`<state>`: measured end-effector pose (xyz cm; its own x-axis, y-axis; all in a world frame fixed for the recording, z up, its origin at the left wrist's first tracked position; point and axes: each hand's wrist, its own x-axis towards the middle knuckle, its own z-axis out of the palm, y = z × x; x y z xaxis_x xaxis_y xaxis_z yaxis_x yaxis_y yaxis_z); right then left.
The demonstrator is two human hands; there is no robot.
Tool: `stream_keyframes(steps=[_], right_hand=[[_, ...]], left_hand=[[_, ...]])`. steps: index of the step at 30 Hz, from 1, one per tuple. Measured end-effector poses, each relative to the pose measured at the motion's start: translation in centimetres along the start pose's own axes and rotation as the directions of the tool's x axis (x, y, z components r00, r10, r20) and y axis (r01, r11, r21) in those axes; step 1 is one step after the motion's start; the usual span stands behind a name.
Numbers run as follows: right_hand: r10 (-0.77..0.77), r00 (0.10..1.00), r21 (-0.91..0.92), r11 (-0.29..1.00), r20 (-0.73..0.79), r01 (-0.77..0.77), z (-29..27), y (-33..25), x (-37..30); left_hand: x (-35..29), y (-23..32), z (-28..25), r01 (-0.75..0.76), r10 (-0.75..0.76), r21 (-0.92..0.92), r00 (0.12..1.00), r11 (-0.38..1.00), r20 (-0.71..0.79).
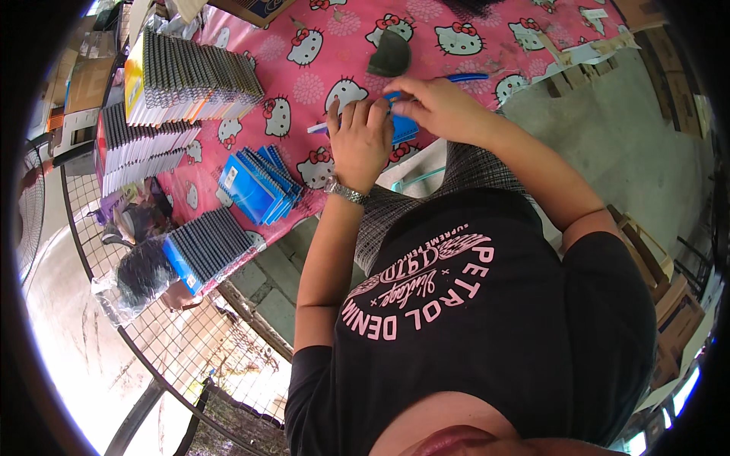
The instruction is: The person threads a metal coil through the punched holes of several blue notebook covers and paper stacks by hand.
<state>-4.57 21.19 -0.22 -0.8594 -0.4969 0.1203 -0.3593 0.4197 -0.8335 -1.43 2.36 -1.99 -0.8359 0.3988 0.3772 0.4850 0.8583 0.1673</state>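
Note:
On the pink cloth, a small blue notebook lies between my two hands, largely covered by them. My left hand, with a metal watch at the wrist, curls over the notebook's left part. From the other side my right hand grips its upper edge with bent fingers; the fingertips are partly hidden. A thin white-and-blue end sticks out left of my left fingers. Just beyond my right hand rests a slim blue, pen-like object. Farther off lies a dark, roughly half-round piece.
Tall stacks of spiral-bound notebooks stand at the table's left, with another stack nearer. Loose blue notebooks and a dark-coiled stack sit by the near left edge. Cardboard boxes line the right side.

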Motion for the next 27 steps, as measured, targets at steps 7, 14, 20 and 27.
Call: stream_keyframes(steps=[7, 14, 20, 27], right_hand=[[0.208, 0.951, -0.042, 0.978, 0.23, -0.204, -1.2, -0.9, 1.8], [-0.175, 0.983, -0.551, 0.826, -0.054, 0.117, -1.4, 4.8, 7.0], [0.22, 0.875, -0.216, 0.967, 0.43, -0.137, -3.1, -0.7, 5.0], [-0.054, 0.997, 0.072, 0.996, 0.058, 0.05, -0.8, 1.9, 1.1]], left_hand=[[-0.2, -0.4, -0.3, 0.033, -0.033, -0.081, 0.999, 0.996, 0.003], [0.3, -0.8, -0.8, 0.028, -0.024, -0.184, 0.999, 0.983, 0.02], [-0.2, -1.3, -0.4, 0.047, -0.049, -0.206, 0.999, 0.977, -0.002], [0.3, -1.4, -0.5, 0.048, -0.042, -0.204, 0.999, 0.978, 0.034]])
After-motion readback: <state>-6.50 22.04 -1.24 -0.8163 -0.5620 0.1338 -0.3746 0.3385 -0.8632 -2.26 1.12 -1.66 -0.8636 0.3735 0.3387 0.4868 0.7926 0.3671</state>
